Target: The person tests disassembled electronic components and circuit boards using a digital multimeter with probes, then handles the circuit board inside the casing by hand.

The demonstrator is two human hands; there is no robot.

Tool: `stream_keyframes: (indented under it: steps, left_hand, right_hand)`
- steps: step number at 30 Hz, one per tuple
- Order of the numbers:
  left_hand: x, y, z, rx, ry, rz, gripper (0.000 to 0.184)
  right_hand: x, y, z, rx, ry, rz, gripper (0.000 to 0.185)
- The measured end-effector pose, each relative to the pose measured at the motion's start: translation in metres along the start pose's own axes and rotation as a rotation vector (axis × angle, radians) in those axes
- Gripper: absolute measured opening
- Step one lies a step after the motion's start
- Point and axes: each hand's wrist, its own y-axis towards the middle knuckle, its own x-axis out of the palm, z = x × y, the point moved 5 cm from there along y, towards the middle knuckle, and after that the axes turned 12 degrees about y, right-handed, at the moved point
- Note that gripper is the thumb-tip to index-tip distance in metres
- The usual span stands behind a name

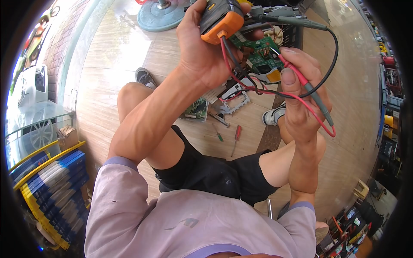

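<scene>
My left hand (pixel 195 53) is wrapped round an orange and black multimeter (pixel 223 26), with red and black leads hanging from its end. Between the fingers of my right hand (pixel 303 99) is the red test probe (pixel 297 72), its metal tip at the green circuit board (pixel 259 50). Whether the tip touches the board I cannot tell. The black test probe (pixel 289 21) lies across the far side of the board; its tip and what holds it are hidden. Some left fingertips show beside the board, and what supports the board is partly hidden.
On the tiled floor lie a red screwdriver (pixel 237 136), a smaller green-handled screwdriver (pixel 219 134), another circuit board (pixel 197 111) and a white plastic frame (pixel 235 103). A round grey base (pixel 159 16) stands beyond. Blue boxes (pixel 58 193) are stacked at left; tools line the right.
</scene>
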Motion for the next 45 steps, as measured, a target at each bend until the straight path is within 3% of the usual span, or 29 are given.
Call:
stream_keyframes:
  steps: [11, 17, 23, 29, 32, 38, 41, 44, 45]
  left_hand:
    - [0.0, 0.004, -0.003, 0.034, 0.005, 0.055, 0.056]
    - [0.0, 0.003, -0.004, -0.065, -0.083, -0.145, 0.055]
    - [0.004, 0.002, -0.003, 0.048, -0.03, 0.127, 0.053]
    - [-0.002, 0.001, -0.001, -0.022, 0.016, -0.07, 0.049]
    - [-0.002, 0.003, -0.001, 0.086, 0.054, 0.018, 0.049]
    - [0.0, 0.003, 0.001, 0.065, 0.024, -0.03, 0.049]
    - [0.008, -0.003, 0.005, 0.15, 0.085, 0.055, 0.05]
    - [0.019, -0.009, 0.007, 0.214, -0.011, -0.023, 0.047]
    - [0.02, -0.007, 0.009, 0.257, 0.174, -0.105, 0.051]
  right_hand:
    - [-0.002, 0.0, 0.001, -0.047, -0.048, -0.012, 0.021]
    - [-0.002, 0.0, 0.0, -0.043, -0.076, -0.024, 0.022]
    - [0.0, 0.0, -0.001, -0.125, -0.155, -0.029, 0.023]
    - [0.0, -0.001, 0.0, -0.126, -0.175, -0.038, 0.023]
    - [0.001, -0.003, 0.0, -0.059, -0.176, -0.029, 0.023]
    - [0.002, -0.001, -0.003, -0.103, -0.169, -0.038, 0.023]
    - [0.001, -0.002, -0.004, -0.083, -0.168, -0.04, 0.026]
    - [0.0, -0.005, -0.006, -0.08, -0.166, -0.06, 0.019]
    - [-0.001, -0.007, -0.007, -0.058, -0.166, -0.074, 0.021]
